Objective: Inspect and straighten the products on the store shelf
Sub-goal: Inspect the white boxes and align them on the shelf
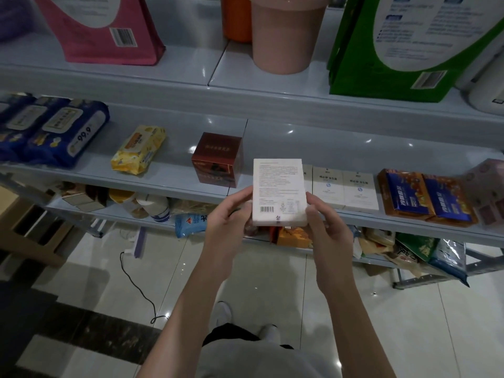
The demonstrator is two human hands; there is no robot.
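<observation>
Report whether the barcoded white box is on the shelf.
Off: left hand and right hand hold the white box upright before the shelf.

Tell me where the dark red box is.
Head view: the dark red box sits left of centre on the middle shelf, between the yellow pack and the hand-held white box.

A cardboard box (30,241) sits on the tiled floor (272,282).

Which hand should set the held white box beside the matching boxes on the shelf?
Likely right. Both hands grip the white box; the right hand holds the edge nearest the matching boxes, while the left hand is on the far side, toward the dark red box.
</observation>
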